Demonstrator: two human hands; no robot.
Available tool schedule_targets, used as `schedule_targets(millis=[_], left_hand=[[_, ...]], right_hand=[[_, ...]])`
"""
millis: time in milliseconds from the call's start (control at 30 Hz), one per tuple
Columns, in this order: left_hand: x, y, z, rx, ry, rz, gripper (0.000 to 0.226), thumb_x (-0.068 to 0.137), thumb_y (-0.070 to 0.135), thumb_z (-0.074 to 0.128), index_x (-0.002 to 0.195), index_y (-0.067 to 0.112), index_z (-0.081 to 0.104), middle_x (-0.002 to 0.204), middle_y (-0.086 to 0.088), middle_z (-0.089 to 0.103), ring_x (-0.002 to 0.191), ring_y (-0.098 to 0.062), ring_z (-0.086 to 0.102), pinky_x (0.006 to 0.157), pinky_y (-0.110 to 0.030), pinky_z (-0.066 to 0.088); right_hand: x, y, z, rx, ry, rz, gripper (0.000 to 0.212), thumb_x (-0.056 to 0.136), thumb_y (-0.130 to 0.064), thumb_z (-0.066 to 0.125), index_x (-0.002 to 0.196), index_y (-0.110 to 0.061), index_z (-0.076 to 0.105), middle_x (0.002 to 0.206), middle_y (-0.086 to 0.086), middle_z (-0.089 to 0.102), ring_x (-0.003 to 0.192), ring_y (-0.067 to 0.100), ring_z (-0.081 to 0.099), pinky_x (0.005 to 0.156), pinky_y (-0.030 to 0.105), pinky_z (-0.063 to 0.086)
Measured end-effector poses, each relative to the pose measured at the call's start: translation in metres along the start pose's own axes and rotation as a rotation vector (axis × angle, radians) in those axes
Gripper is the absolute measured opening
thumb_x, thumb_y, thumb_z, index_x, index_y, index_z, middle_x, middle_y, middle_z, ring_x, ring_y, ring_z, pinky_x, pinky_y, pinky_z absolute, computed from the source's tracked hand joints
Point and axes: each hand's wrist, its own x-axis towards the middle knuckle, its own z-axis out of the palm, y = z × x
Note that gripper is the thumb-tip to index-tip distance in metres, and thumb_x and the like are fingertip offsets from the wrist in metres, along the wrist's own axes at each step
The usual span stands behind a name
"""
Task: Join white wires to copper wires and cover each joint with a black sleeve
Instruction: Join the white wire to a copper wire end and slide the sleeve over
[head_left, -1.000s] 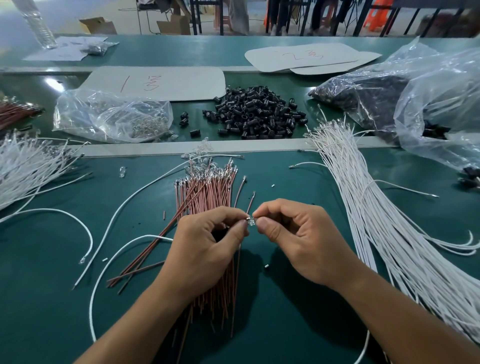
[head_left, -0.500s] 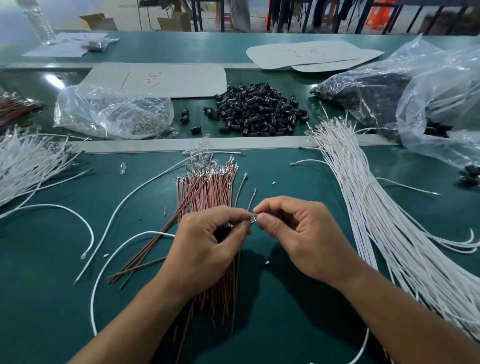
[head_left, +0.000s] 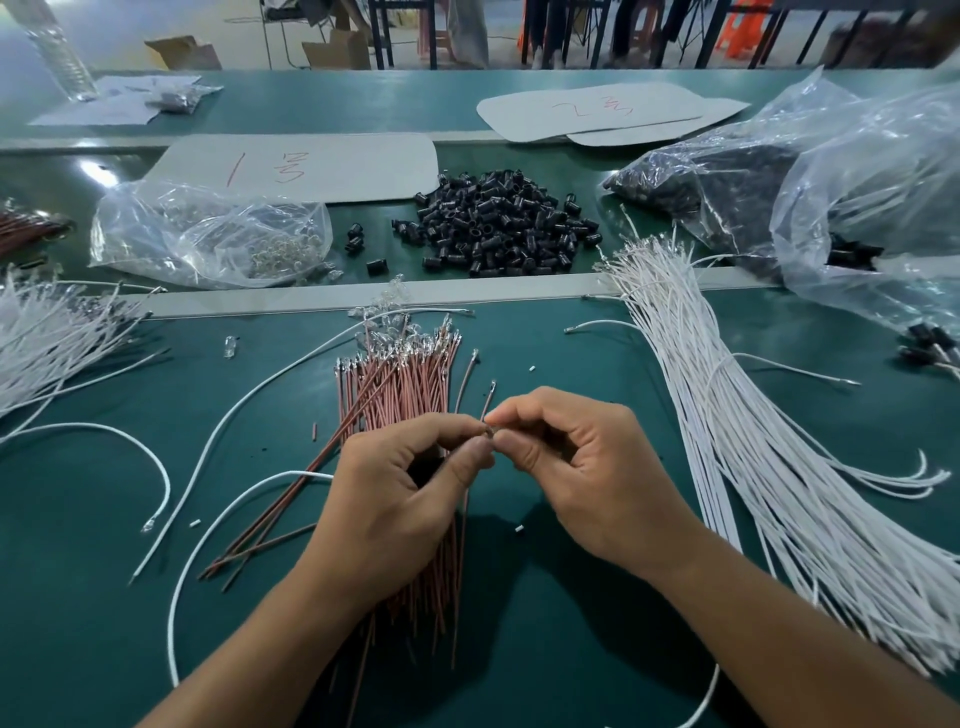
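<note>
Left hand (head_left: 395, 499) and right hand (head_left: 587, 478) both pinch one metal terminal (head_left: 489, 429) (over one copper-wire bundle (head_left: 410, 384)); one black-sleeve pile (head_left: 498, 228)

Ahead of you on the green counter (head_left: 519, 338): a grey card marked in red (head_left: 322, 161), a second card (head_left: 623, 117) back right, a clear bottle (head_left: 60, 60) far left, cardboard boxes (head_left: 182, 52) beyond.

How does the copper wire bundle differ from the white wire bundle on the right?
The copper wire bundle is reddish-brown; the white wire bundle is white. The copper wires look shorter and straighter; the white wires run longer, some curling. The copper bundle lies partly under the left hand; the white bundle lies right of the right hand. Both show metal terminals at their far ends.
</note>
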Motion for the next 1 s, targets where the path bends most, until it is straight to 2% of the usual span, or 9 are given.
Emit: schedule_targets(millis=[33,100,200,333,567,700,833,1000], left_hand=[[0.001,0.001,0.0,-0.028,0.002,-0.021,0.008,0.089,0.022,0.068,0.094,0.022,0.074,0.077,-0.003,0.072,0.065,-0.026,0.066,0.061,-0.039,0.055],[0.003,0.001,-0.001,-0.108,0.008,-0.063,0.004,0.092,0.024,0.066,0.092,0.024,0.07,0.077,-0.003,0.07,0.06,-0.021,0.06,0.055,-0.031,0.052],[0.005,0.003,0.0,-0.337,-0.021,-0.177,0.005,0.092,0.026,0.064,0.089,0.025,0.067,0.073,-0.002,0.066,0.059,-0.011,0.057,0.055,-0.02,0.049],[0.005,0.002,0.0,-0.453,-0.01,-0.231,0.005,0.09,0.026,0.064,0.089,0.025,0.069,0.074,-0.003,0.067,0.066,-0.012,0.06,0.061,-0.022,0.052],[0.006,0.002,0.001,-0.624,0.015,-0.321,0.003,0.083,0.022,0.074,0.086,0.02,0.074,0.075,-0.006,0.063,0.069,-0.019,0.056,0.066,-0.023,0.052],[0.006,0.005,0.0,-0.714,0.025,-0.372,0.005,0.08,0.019,0.071,0.084,0.018,0.074,0.077,-0.008,0.064,0.068,-0.019,0.055,0.065,-0.023,0.053],[0.006,0.007,-0.002,-0.747,-0.005,-0.377,0.008,0.078,0.017,0.073,0.085,0.014,0.073,0.08,-0.01,0.065,0.07,-0.018,0.057,0.066,-0.024,0.053],[0.007,0.01,-0.004,-0.783,-0.044,-0.392,0.015,0.075,0.017,0.074,0.086,0.008,0.071,0.079,-0.015,0.065,0.071,-0.025,0.058,0.066,-0.028,0.051]], right_hand=[[0.001,-0.001,0.002,0.058,0.003,0.032,0.017,0.094,-0.02,0.07,0.11,-0.023,0.071,0.095,-0.007,0.072,0.087,0.015,0.07,0.082,0.027,0.057],[0.002,-0.002,0.005,0.196,-0.024,0.131,0.022,0.093,-0.021,0.072,0.114,-0.026,0.069,0.096,-0.004,0.073,0.086,0.016,0.07,0.082,0.03,0.058],[0.001,-0.005,0.007,0.28,-0.048,0.17,0.011,0.092,-0.015,0.072,0.102,-0.021,0.075,0.086,-0.005,0.075,0.076,0.006,0.066,0.073,0.02,0.054],[0.001,-0.01,0.011,0.395,0.011,0.165,0.012,0.092,-0.009,0.071,0.096,-0.02,0.076,0.078,-0.007,0.074,0.068,0.0,0.063,0.065,0.014,0.05],[0.004,-0.01,0.02,0.561,0.042,0.263,0.008,0.085,-0.02,0.078,0.092,-0.015,0.077,0.072,-0.002,0.068,0.061,0.01,0.054,0.059,0.022,0.046],[0.003,-0.011,0.019,0.568,0.053,0.267,0.005,0.082,-0.018,0.077,0.087,-0.019,0.078,0.072,-0.001,0.07,0.061,0.011,0.058,0.057,0.021,0.047],[0.003,-0.014,0.018,0.538,0.043,0.251,0.01,0.077,-0.025,0.081,0.085,-0.02,0.08,0.074,0.006,0.074,0.061,0.014,0.063,0.055,0.02,0.046],[0.004,-0.016,0.013,0.56,0.007,0.265,0.006,0.076,-0.025,0.082,0.079,-0.023,0.079,0.071,0.006,0.074,0.06,0.013,0.066,0.053,0.019,0.045]])
